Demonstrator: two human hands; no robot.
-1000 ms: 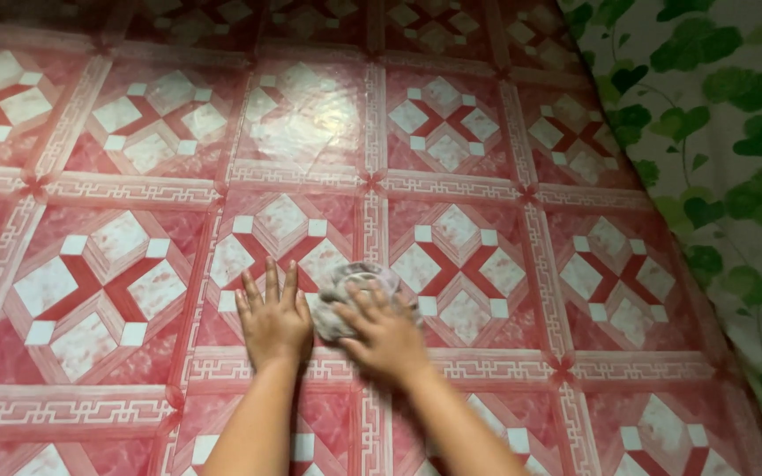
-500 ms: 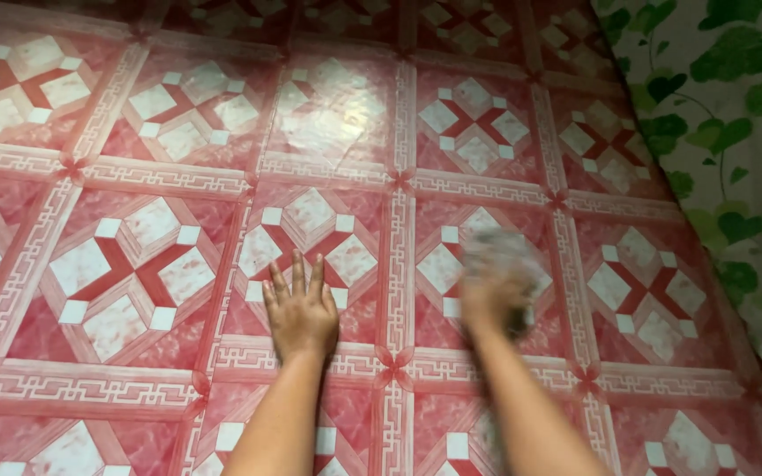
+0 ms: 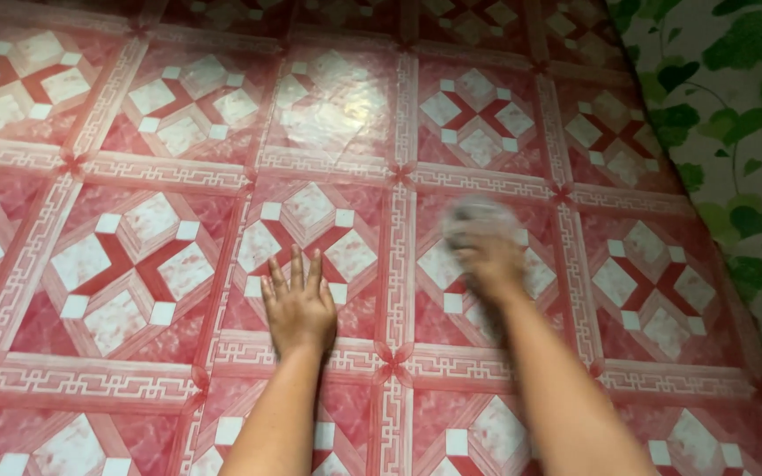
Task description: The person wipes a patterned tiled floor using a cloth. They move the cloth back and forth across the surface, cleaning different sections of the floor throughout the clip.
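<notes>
Red-and-white patterned floor (image 3: pixel 134 264) spreading across the whole view, shining under a glare patch at the top. Left hand (image 3: pixel 299 304) lying flat on a tile, palm down, fingers spread, holding nothing. Right hand (image 3: pixel 487 263) blurring over the next tile to the right, closing on a pale grey cloth (image 3: pixel 478 218) pressed to the floor. Green leaf-print wall (image 3: pixel 734 132) rising along the right edge.

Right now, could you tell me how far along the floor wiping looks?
Done: nothing in the picture shows it. In hand: the right hand, blurred, presses a crumpled grey cloth on the glossy red-and-white patterned floor; the left hand lies flat. How much floor remains cannot be told.
</notes>
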